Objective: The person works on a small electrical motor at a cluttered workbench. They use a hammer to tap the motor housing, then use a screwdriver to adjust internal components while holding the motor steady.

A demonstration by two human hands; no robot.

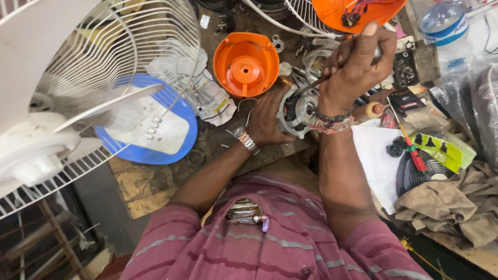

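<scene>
Fan motor (298, 110) sits centre frame, upper half, on the bench edge. Left hand (267, 120) is wrapped round its metal housing; right hand (355, 65) is fisted on a screwdriver (311, 85), tip at the motor top. Looks dense, rigid and slick, with fragile windings: grip the casing rim. Orange cover (245, 64) lies just left.

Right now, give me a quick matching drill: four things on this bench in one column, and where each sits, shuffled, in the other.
Things:
1. fan motor
2. orange cone cover
3. red-handled screwdriver
4. blue fan base

Places:
A. under the white wire guard, at the picture's left
B. gripped by the left hand, with the tool in the right hand on it
C. on the white paper, at the picture's right
D. just beyond the left hand, open side up

Pairs: 1-B, 2-D, 3-C, 4-A
</scene>
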